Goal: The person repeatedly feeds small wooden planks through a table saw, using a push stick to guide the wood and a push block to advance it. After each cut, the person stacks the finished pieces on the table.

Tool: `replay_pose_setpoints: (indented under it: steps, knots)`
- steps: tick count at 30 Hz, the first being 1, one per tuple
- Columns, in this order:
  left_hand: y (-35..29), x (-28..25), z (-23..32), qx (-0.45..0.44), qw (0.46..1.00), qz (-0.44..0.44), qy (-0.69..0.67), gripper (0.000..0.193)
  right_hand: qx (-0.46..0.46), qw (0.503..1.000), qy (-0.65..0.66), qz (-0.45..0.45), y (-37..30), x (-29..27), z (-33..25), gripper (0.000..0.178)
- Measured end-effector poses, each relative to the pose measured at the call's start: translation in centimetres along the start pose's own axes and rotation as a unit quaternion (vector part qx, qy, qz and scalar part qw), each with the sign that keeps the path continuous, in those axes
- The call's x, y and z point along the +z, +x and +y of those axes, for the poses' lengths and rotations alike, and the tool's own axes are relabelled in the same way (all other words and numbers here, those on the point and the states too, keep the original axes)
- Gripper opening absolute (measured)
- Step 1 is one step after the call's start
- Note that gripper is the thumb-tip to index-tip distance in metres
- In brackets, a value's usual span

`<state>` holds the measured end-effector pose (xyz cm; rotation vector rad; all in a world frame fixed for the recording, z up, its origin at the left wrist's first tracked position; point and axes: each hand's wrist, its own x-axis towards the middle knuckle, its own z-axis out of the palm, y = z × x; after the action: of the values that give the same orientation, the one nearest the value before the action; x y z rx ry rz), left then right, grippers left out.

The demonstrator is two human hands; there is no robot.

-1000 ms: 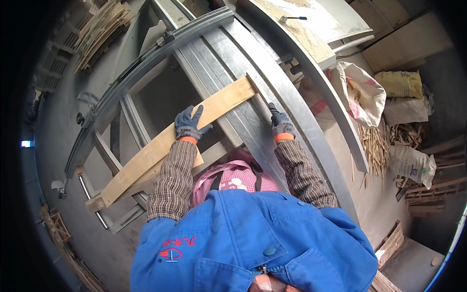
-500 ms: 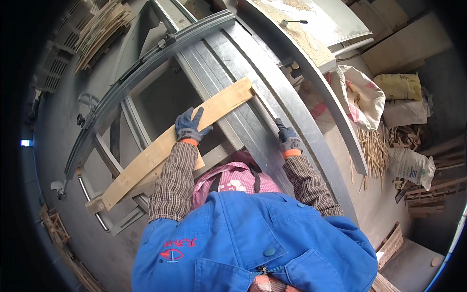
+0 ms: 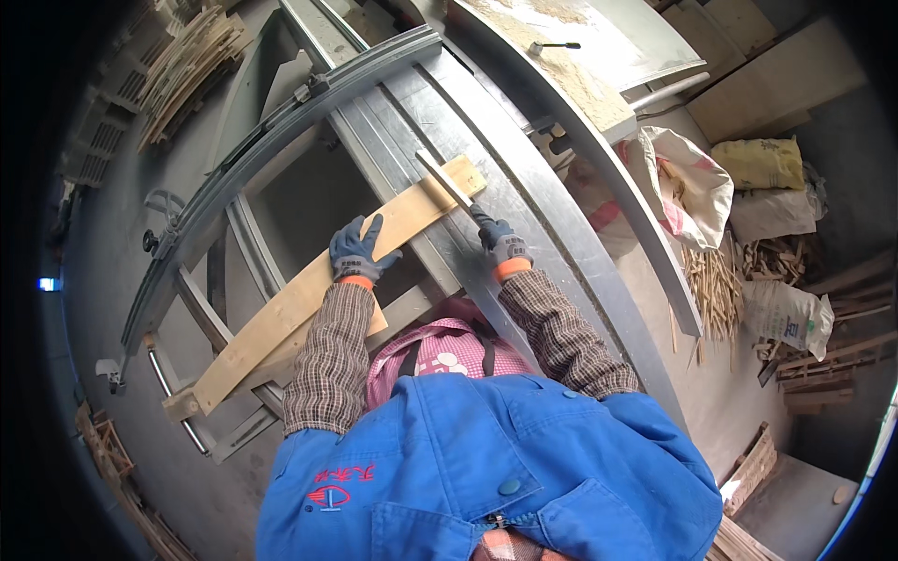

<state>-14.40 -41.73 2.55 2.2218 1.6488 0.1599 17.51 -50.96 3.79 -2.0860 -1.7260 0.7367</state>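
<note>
Metal worktop [image 3: 468, 112] with an open frame [image 3: 251, 243] at its left, above a grey workshop floor [image 3: 215, 486]; the long pale board [image 3: 290, 313], taken as landmark, lies slantwise across both, its upper-right end on the worktop. Under the board's lower edge a second piece of wood [image 3: 378, 323] partly shows. Gloved left hand [image 3: 360, 254]: it rests on the board near mid-length, its fingers partly spread; whether they also clamp the board's edge cannot be told. Gloved right hand [image 3: 507, 245]: just beside the board's upper-right end, fingers closed on a thin stick [image 3: 442, 178]. Principal change: half a second earlier the stick pointed to the corner of that end; now it crosses over the board. Contact between the two is not certain from this angle. For the work in hand, this suggests that attention has passed to the board's worktop end, with the left hand steadying. Right of the board, beyond a grey metal bar [image 3: 617, 178], stands a pale sack [image 3: 702, 187].
</note>
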Motion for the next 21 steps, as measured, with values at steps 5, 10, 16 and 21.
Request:
replay_pose_setpoints:
  steps: [5,10,16,21]
  knots:
    - [-0.2,-0.2,0.3,0.041,0.995,-0.007,0.095,0.093,0.138,0.978,0.045,0.149,-1.7,-0.2,2.7,0.055]
    - [-0.2,-0.4,0.7,0.05,0.993,0.006,0.111,0.092,0.012,1.0,-0.012,-0.015,-3.9,-0.3,3.6,0.07]
    - [-0.1,-0.6,0.8,0.059,0.993,0.01,0.105,0.093,0.087,0.995,0.018,0.035,-3.1,1.2,3.8,0.067]
    - [-0.6,-0.5,1.3,0.053,0.993,0.012,0.106,0.092,0.076,0.997,0.026,0.017,-3.1,0.9,4.6,0.065]
